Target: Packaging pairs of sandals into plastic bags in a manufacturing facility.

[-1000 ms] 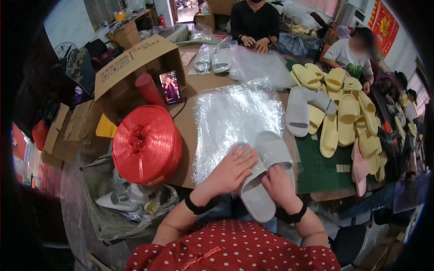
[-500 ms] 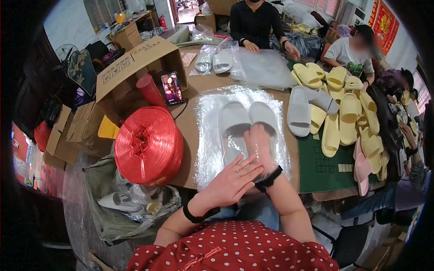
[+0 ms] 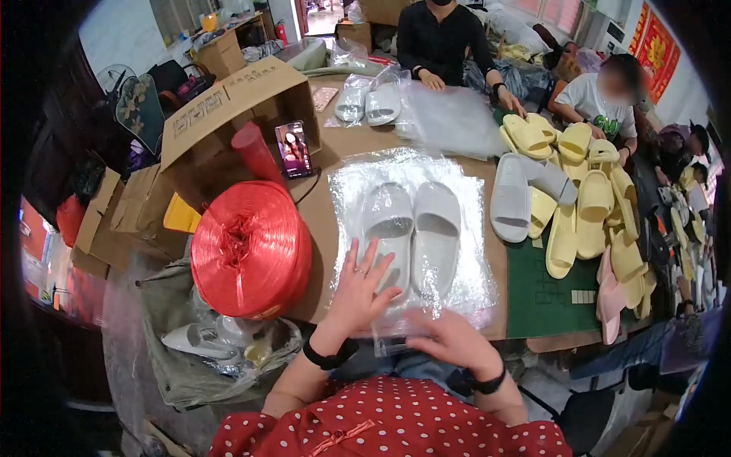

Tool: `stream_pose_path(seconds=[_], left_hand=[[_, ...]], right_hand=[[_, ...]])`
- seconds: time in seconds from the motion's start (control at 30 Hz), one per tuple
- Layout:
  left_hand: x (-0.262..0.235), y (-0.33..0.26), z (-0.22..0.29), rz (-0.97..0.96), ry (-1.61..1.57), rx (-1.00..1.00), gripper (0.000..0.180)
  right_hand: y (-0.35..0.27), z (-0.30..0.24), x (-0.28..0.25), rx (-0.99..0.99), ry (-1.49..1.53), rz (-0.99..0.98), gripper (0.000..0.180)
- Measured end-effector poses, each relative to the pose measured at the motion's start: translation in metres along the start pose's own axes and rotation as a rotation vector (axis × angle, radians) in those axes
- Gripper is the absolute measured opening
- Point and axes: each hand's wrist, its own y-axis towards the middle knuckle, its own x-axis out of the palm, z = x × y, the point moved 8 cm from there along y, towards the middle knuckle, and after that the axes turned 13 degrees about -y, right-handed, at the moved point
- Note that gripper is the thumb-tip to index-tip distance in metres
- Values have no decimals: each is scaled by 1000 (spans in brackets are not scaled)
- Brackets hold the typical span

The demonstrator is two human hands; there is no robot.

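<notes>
A pair of grey slippers lies side by side in a clear plastic bag, toes pointing away from me. Beneath them is a stack of shiny clear bags. My left hand is open, its spread fingers resting at the heel of the left slipper. Below the right slipper's heel, my right hand hovers by the bag's near edge. Its fingers are somewhat blurred but look stretched apart, with nothing visibly held in them.
Left: a red twine roll, a cardboard box with a propped phone, and a sack of slippers. Right: piled yellow slippers and loose grey ones. Across the table, a person touches plastic sheets.
My right hand has left the right slipper and drawn back toward me. The left hand has shifted left, fingers spreading over the left slipper. The slippers now lie lower and straighter.
</notes>
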Motion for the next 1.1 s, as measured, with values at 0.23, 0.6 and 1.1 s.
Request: stream_pose_path(seconds=[0.23,0.6,1.1], left_hand=[[26,-3,-19,-120,90,-77,66],[-16,-29,-34,273,-60,-340,89],[18,-8,-32,227,-334,-514,80]], right_hand=[[-14,26,-79,204,143,554,26],[14,106,-1,563,60,586,74],[7,127,13,567,148,722,75]])
